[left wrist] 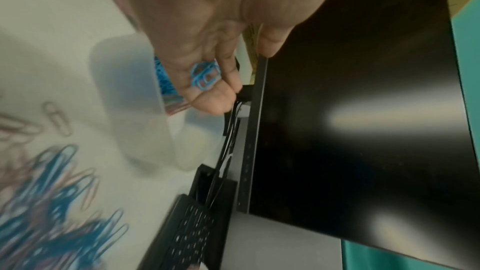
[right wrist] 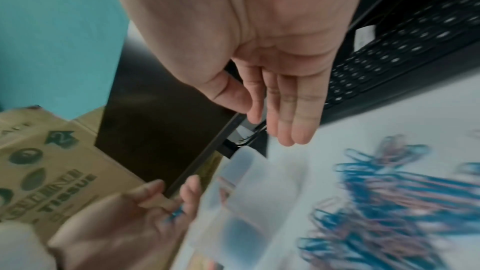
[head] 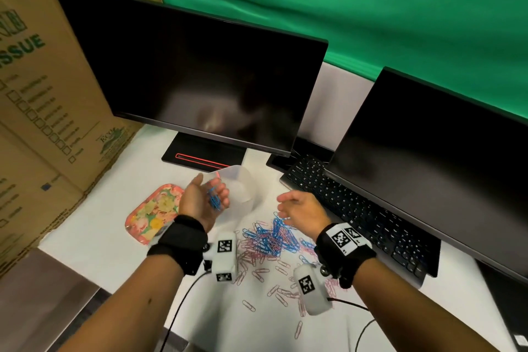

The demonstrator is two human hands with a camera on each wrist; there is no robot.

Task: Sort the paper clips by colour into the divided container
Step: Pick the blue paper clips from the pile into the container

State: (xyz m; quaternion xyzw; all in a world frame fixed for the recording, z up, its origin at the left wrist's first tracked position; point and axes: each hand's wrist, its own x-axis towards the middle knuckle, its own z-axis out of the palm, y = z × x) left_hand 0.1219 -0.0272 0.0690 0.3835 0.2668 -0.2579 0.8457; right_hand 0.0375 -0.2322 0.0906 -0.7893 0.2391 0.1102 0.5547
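Head view: our left hand (head: 204,200) cups blue clips (head: 213,199) beside the divided container (head: 243,188); we tip them slowly into the blue compartment while our right hand (head: 303,208) hovers empty, fingers straight, over the mixed pile (head: 271,240).

The left hand (head: 204,200) was turned palm up, its fingers (left wrist: 207,101) loosely cupped around a small bunch of blue paper clips (head: 213,199). The right hand (head: 303,210) hovered beside it, palm down, fingers (right wrist: 291,110) straight and together, holding nothing. Both forearms reached forward, black straps around the wrists.
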